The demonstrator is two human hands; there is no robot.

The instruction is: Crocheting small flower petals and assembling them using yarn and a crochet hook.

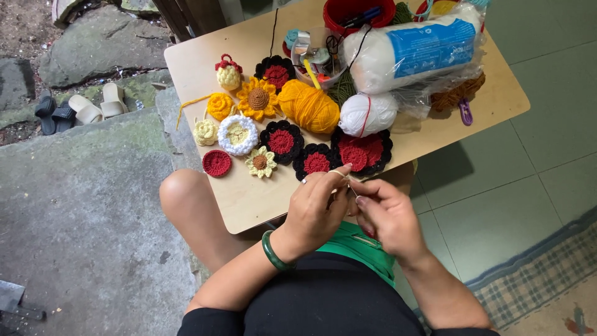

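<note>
Left hand with green bangle pinches thin white yarn at the wooden table's near edge, right hand beside it pinches a small hook-like tool, barely visible, just below black-and-red crocheted rounds, yellow yarn ball farther back.

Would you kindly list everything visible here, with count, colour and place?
table: one, light wood, centre
crocheted flowers: about a dozen; black-red, yellow, cream, white; table's near half
yellow yarn ball: one, mid-table
white yarn ball: one, right of the yellow one
bagged white yarn: one, blue label, far right of table
red basket: one, far edge
clear tub: one, small tools inside
sandals: several, cream and dark, ground at left
checked rug: one, lower right
green bangle: one, left wrist
left hand: pinching fine thread
right hand: pinching beside it
</note>
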